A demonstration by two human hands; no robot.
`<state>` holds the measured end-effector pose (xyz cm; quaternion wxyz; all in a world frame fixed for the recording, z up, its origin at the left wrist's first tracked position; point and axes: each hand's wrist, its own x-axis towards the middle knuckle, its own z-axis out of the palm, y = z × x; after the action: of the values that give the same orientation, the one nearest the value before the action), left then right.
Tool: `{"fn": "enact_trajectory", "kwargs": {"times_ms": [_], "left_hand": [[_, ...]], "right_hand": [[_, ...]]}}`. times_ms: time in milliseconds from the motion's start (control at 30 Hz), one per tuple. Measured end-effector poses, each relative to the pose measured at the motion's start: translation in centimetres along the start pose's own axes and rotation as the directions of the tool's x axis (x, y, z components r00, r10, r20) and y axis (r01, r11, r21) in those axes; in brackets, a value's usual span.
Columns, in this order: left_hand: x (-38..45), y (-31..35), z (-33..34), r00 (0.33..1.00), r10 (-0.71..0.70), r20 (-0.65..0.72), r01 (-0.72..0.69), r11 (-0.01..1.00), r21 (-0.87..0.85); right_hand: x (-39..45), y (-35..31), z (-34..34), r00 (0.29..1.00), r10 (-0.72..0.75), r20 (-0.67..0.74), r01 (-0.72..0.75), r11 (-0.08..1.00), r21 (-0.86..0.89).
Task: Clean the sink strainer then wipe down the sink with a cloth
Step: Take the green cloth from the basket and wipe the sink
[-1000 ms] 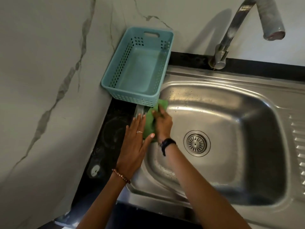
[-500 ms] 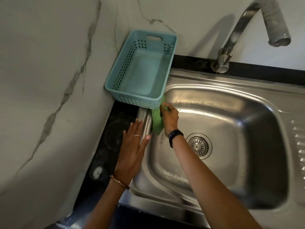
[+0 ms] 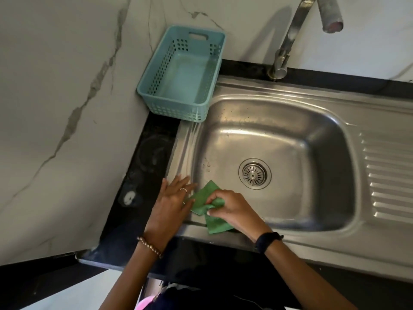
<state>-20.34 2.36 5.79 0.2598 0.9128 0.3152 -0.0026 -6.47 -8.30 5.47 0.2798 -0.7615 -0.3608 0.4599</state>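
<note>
Green cloth (image 3: 206, 204), a crumpled square of soft fabric, sat bunched under the right hand (image 3: 232, 209), fingers curled round it and pinching a fold, right at the near-left corner of the stainless steel sink (image 3: 290, 121). Beside it, touching the cloth's edge, the left hand (image 3: 172, 202) lay flat on the rim, fingers straight, gripping nothing. Beyond the right hand's knuckles, the round metal strainer (image 3: 254, 174) sat seated in the drain and looked clean. So, by my reckoning, the wiping step was in hand! Next call: sweep the cloth along the near rim and down into the basin, pressing firmly. Further off from both hands stood a light-blue perforated plastic basket (image 3: 178, 101).
</note>
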Motion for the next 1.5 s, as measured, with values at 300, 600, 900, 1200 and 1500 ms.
{"fn": "enact_trajectory", "kwargs": {"times_ms": [300,600,900,1200,1500], "left_hand": [[-1.5,5.1,3.2,0.991,0.132,0.027,-0.129,0.987,-0.093],[-1.2,11.0,4.7,0.992,-0.033,0.119,0.049,0.989,-0.141],[0.2,18.1,9.4,0.975,-0.043,0.218,0.082,0.981,-0.176],[3.0,25.5,13.9,0.979,0.024,0.201,0.001,0.993,-0.119],[6.9,29.5,15.7,0.948,-0.054,0.313,0.144,0.951,-0.274]], "right_hand": [[-8.9,7.7,-12.9,0.936,0.351,0.022,-0.308,0.85,-0.428],[-4.7,5.4,-7.7,0.991,-0.035,0.127,0.082,0.919,-0.386],[-10.8,15.3,-22.4,0.99,0.128,0.059,-0.079,0.85,-0.521],[-12.4,16.7,-20.4,0.995,-0.026,-0.101,-0.028,0.865,-0.501],[-2.1,15.7,-28.2,0.969,-0.143,-0.2,-0.028,0.743,-0.669]]}}
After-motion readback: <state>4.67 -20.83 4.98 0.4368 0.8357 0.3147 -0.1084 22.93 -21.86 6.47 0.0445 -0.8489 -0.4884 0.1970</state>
